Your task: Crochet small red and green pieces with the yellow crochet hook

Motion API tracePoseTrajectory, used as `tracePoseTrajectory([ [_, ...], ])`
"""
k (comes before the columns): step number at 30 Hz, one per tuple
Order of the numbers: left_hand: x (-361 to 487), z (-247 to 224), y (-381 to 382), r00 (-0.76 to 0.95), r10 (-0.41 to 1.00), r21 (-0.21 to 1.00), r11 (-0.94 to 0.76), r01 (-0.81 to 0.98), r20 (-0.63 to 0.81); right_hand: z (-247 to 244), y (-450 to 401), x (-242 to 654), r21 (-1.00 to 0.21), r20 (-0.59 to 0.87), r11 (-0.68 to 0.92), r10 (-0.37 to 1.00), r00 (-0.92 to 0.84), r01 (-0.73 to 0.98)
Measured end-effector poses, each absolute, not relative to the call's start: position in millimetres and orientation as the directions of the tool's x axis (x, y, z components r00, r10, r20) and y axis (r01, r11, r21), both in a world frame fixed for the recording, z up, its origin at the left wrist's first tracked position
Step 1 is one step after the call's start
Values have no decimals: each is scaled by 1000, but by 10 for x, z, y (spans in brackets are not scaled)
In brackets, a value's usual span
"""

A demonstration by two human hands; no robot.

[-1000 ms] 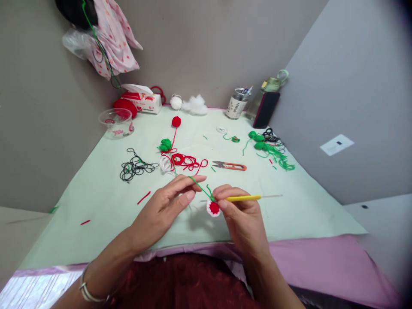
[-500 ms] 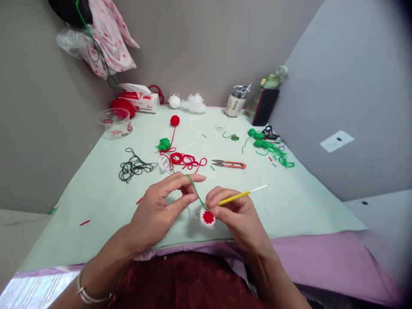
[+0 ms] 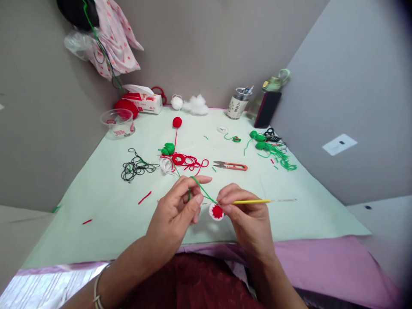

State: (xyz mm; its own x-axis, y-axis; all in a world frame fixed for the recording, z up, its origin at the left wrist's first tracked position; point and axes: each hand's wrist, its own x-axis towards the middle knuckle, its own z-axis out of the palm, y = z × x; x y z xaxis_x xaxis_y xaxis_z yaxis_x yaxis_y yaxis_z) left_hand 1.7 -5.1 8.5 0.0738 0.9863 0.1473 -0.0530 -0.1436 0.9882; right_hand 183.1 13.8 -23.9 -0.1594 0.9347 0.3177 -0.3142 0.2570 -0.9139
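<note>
My right hand point(image 3: 249, 212) pinches a yellow-handled crochet hook point(image 3: 254, 201), its shaft pointing left and its other metal end out to the right. A small round crocheted piece point(image 3: 216, 211), red in the centre with a white rim, hangs at those fingertips. Green yarn point(image 3: 205, 191) runs from the piece up over the raised index finger of my left hand point(image 3: 178, 206). The other left fingers are curled around the yarn, with the thumb bent towards them. Behind the hands, a green yarn bundle point(image 3: 168, 149) sits beside tangled red yarn point(image 3: 190, 162).
Orange thread snips point(image 3: 231, 165) lie beyond my right hand, black cord point(image 3: 137, 166) to the left. Green yarn balls point(image 3: 258, 137) are at the right. A plastic tub point(image 3: 118, 124), tissue box point(image 3: 144, 102), pen cup point(image 3: 237, 103) and phone point(image 3: 268, 109) stand farther back.
Both hands and the round piece have moved right and slightly up in view. The hook has swung from slanting upward to nearly level. The table objects have shifted slightly right in view.
</note>
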Motion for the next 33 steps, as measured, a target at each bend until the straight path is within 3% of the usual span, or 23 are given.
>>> tracePoseTrajectory([
  [3, -53, 129, -37, 57, 955, 951, -296, 86, 292, -232, 136, 1830, -914, 321, 265, 936, -147, -308],
  [6, -69, 135, -63, 58, 942, 937, -335, 102, 330, -231, 124, 1823, -912, 347, 306, 930, -119, -273],
  [11, 23, 25, -99, 0, 994, 988, -112, -105, 113, -233, 89, 1772, -885, 443, 433, 896, -22, -172],
  [16, 133, -72, -103, 23, 997, 934, 78, -348, -75, -234, 28, 1709, -827, 562, 562, 827, 19, 10],
  [25, 85, 4, -134, 15, 999, 953, 40, -299, -37, -167, -26, 1664, -658, 728, 705, 686, -18, 265],
  [31, 77, -4, -57, 34, 995, 910, 101, -402, -95, -125, -12, 1731, -673, 680, 694, 717, -155, 257],
  [33, 89, -15, -57, 35, 995, 901, 101, -422, -95, -185, -28, 1769, -619, 695, 716, 691, -201, 323],
])
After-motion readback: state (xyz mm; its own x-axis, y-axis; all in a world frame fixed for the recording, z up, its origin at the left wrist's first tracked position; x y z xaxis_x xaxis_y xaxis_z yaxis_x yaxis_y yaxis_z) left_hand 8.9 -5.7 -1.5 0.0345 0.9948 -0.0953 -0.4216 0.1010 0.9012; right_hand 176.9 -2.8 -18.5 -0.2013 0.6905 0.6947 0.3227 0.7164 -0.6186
